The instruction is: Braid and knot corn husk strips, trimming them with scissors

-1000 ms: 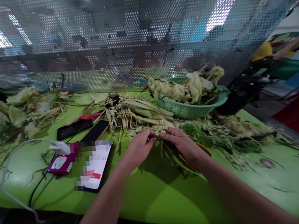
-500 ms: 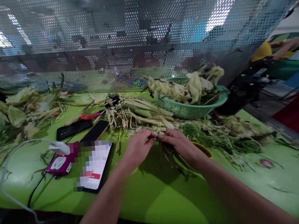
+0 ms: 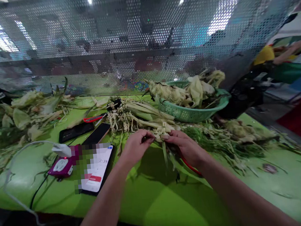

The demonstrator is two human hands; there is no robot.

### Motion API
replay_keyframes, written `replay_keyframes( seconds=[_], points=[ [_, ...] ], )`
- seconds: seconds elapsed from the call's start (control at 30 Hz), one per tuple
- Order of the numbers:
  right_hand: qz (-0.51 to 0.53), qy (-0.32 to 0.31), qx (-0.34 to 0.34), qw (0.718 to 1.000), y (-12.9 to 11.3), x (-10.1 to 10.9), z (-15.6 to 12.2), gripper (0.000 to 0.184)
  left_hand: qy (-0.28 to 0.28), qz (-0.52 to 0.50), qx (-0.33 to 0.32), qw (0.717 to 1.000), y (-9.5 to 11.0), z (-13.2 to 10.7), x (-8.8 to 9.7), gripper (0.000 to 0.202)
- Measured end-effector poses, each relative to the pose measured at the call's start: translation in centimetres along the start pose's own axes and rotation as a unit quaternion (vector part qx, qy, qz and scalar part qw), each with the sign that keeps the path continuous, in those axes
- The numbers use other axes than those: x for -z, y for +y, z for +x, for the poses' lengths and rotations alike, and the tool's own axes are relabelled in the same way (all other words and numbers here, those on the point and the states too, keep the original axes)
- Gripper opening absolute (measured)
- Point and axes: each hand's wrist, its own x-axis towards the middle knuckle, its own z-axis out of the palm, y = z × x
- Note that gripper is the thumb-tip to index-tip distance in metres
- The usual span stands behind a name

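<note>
My left hand (image 3: 137, 144) has thumb and forefinger closed at the left edge of a small piece of folded pale corn husk (image 3: 163, 130). From the right, my right hand (image 3: 184, 146) pinches the same piece. Loose green-brown strips (image 3: 165, 154) dangle below it. Under the right palm a curved red loop (image 3: 191, 166) shows; the rest of it is hidden. Just behind the hands lies a heap of dried husk strips (image 3: 146, 111), partly twisted and knotted.
A green basket (image 3: 190, 114) of husks stands at the back right, before a perforated metal screen (image 3: 132, 33). On the left are a lit phone (image 3: 99, 171), two dark phones, a red-handled cutter (image 3: 94, 118), a purple power socket (image 3: 62, 166) with cable, and more husks (image 3: 30, 114).
The husk piece has tilted and shows more of its folded face, with strips hanging lower. My left fingers have shifted slightly left. The loop under my right hand looked yellow before and now looks red.
</note>
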Motion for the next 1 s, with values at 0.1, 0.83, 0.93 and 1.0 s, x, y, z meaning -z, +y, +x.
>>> replay_keyframes(
  seconds=[0.1, 0.83, 0.93, 1.0],
  points=[
    [0.016, -0.018, -0.011, 1.000, 0.3, -0.1, 0.0, 0.016, 0.004, 0.060, -0.015, 0.998, 0.0, 0.0, -0.1, 0.008],
    [0.042, 0.065, 0.027, 0.997, 0.7, 0.8, 0.4, 0.015, 0.162, 0.138, 0.042, 0.976, -1.0, 0.2, 1.1, 0.020],
    [0.044, 0.075, 0.023, 0.996, 0.7, 1.3, 0.5, 0.018, 0.194, 0.141, 0.007, 0.971, -0.5, 0.2, 1.5, 0.034],
    [0.025, 0.066, 0.023, 0.997, 0.5, 1.1, 0.5, 0.019, 0.196, 0.128, -0.022, 0.972, 0.3, 0.1, 1.4, 0.035]
  ],
)
